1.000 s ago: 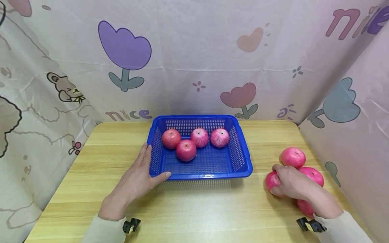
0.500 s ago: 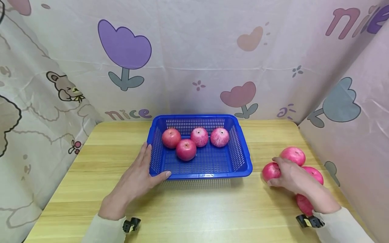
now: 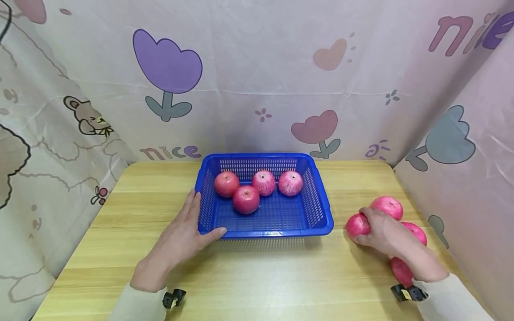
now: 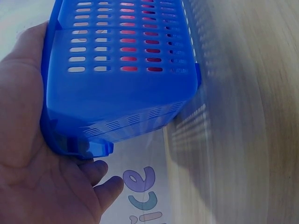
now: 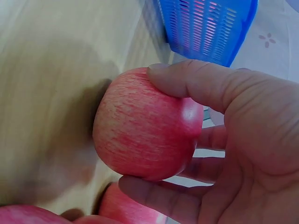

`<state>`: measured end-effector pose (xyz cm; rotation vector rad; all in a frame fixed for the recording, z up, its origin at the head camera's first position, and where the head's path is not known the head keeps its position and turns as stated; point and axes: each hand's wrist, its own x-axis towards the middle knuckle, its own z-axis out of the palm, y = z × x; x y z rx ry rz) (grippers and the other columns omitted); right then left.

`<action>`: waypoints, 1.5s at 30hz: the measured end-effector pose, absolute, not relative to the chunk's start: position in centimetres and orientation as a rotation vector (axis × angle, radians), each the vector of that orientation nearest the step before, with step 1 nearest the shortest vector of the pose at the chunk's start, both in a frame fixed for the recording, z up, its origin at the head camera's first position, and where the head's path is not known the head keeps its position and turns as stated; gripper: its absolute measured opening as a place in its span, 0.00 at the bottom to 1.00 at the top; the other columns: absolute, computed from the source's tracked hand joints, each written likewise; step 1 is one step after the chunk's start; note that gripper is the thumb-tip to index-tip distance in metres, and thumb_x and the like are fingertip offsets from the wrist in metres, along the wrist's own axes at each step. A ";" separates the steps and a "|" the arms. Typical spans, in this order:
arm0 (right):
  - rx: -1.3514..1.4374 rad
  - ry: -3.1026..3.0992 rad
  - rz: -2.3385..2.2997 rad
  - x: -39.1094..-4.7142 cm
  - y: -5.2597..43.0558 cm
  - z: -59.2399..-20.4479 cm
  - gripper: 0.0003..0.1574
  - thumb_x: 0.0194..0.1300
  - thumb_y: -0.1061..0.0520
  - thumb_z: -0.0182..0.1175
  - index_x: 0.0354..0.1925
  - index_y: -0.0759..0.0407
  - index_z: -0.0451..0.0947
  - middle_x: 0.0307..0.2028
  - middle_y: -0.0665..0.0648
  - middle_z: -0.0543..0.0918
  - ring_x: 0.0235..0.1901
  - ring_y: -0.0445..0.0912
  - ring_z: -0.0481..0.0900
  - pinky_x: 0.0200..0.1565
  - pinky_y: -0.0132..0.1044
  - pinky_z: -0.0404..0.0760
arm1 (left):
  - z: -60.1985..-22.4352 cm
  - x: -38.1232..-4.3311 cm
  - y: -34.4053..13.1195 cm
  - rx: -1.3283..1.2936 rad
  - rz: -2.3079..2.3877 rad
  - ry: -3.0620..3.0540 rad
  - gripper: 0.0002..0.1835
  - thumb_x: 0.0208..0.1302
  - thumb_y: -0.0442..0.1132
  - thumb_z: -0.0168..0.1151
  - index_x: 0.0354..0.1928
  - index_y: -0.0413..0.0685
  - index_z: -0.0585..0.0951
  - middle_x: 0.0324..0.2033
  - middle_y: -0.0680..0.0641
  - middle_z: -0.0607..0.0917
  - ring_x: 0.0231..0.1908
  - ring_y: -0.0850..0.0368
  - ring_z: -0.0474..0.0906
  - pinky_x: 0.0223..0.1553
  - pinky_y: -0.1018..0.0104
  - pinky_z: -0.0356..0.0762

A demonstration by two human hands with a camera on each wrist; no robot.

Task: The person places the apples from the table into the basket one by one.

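Observation:
A blue plastic basket stands mid-table with several red-pink apples inside. My left hand rests against its left front corner, thumb over the front rim and fingers straight along the left side. In the left wrist view the palm touches the basket rim. To the right of the basket, my right hand grips an apple between thumb and fingers. The right wrist view shows that apple side-on, close to the tabletop; whether it touches the wood I cannot tell.
Three more apples lie around my right hand: one behind, one to its right, and one partly under the wrist. Printed cloth hangs behind the wooden table and at both sides.
My right hand has shifted slightly left and away from me, bringing the gripped apple with it. The left hand and the basket have stayed put.

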<state>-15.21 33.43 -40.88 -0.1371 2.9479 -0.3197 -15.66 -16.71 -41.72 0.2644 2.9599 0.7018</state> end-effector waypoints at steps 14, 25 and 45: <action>-0.186 3.050 -0.333 -16.8 32.6 -36.4 0.55 0.57 0.46 0.78 0.69 0.76 0.65 0.57 0.80 0.78 0.50 0.71 0.81 0.48 0.67 0.85 | -41.8 -15.7 -16.7 0.256 0.705 2.954 0.73 0.56 0.89 0.47 0.85 0.43 0.34 0.85 0.43 0.30 0.81 0.26 0.48 0.73 0.29 0.60; -0.216 3.097 -0.284 -18.6 29.8 -31.9 0.53 0.62 0.43 0.73 0.72 0.70 0.64 0.61 0.77 0.75 0.56 0.71 0.77 0.50 0.68 0.84 | -41.7 -15.6 -16.7 0.264 0.700 2.956 0.73 0.57 0.89 0.47 0.85 0.43 0.34 0.85 0.42 0.30 0.80 0.26 0.49 0.73 0.29 0.60; -0.722 3.010 -0.162 -23.3 18.6 -33.9 0.50 0.57 0.43 0.77 0.68 0.69 0.72 0.53 0.67 0.80 0.49 0.59 0.84 0.52 0.57 0.88 | -41.8 -15.6 -16.8 0.273 0.723 2.956 0.72 0.59 0.86 0.51 0.85 0.42 0.35 0.85 0.41 0.32 0.81 0.26 0.48 0.73 0.28 0.59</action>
